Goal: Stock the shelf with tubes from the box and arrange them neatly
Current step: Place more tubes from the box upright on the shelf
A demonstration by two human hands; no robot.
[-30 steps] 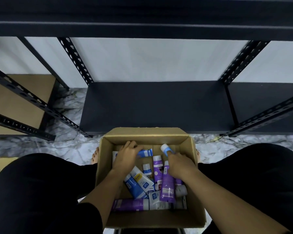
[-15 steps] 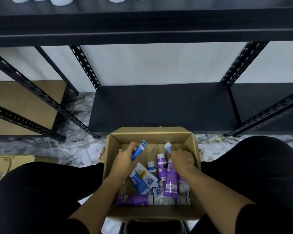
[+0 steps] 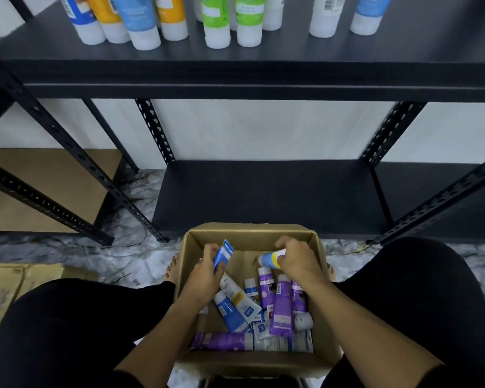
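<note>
An open cardboard box (image 3: 251,362) sits at the lower centre of the frame, between the person's black-clad knees. Both hands are inside its far half. The left hand (image 3: 205,273) grips a blue tube (image 3: 222,254) that stands nearly upright, its crimped end poking above the fingers, close to the box's left wall. The right hand (image 3: 297,261) is curled round a white and blue tube (image 3: 269,259) with a yellow band, which lies sideways, pointing left, its cap just short of the blue tube. A gap of bare cardboard shows between the two hands and the box's far wall.

Below the hands, loose tubes (image 3: 263,312) lie piled in the near half of the box: purple ones on the right and along the near wall, blue and white ones on the left, overlapping one another.

Directly beyond the box's far rim lies the lower shelf (image 3: 266,197), a dark board in the middle of the frame with perforated black uprights at its corners. The upper shelf (image 3: 263,71) crosses the top of the frame; its front edge juts out over the lower board. On it stands a row of tubes (image 3: 179,21), caps down, in blue, orange, green and white, closely packed on the left and spaced apart on the right.

The floor (image 3: 95,259) is grey marbled; flattened cardboard (image 3: 9,287) lies at the lower left.
</note>
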